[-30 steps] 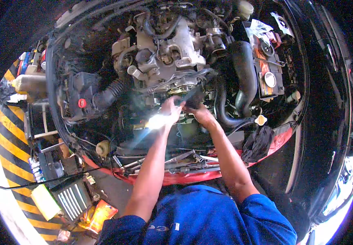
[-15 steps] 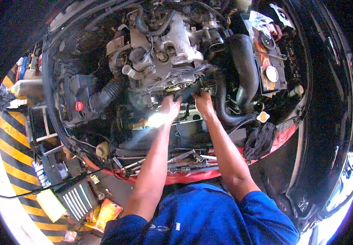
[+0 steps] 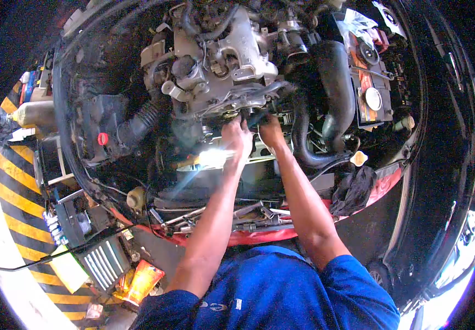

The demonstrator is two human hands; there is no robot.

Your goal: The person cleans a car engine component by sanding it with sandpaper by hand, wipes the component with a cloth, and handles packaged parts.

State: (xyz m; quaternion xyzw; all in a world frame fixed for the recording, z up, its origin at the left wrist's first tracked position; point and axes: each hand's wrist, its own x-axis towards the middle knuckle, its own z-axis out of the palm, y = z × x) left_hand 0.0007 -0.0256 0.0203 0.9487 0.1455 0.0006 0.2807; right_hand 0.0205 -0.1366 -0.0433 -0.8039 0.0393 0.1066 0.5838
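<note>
Both hands reach down at the front of the engine [image 3: 221, 71], just below its metal cover. My left hand [image 3: 237, 137] has its fingers bent around a dark part that I cannot make out. Close on its right, my right hand [image 3: 271, 133] is closed at the same dark area, its fingertips partly hidden in shadow. A bright work lamp [image 3: 212, 158] shines beside my left wrist. Thick black hoses [image 3: 337, 93] run down to the right of my right hand.
Wrenches and ratchets [image 3: 248, 214] lie along the red front edge [image 3: 243, 238]. On the right sit a battery [image 3: 383, 110], a yellowish cap [image 3: 359, 158] and a black cloth [image 3: 354, 190]. A toolbox [image 3: 105, 263] stands at the lower left.
My hands have shifted slightly upward, deeper toward the engine front, and stand a little apart, where one second ago their fingers nearly met. The view has also moved a little.
</note>
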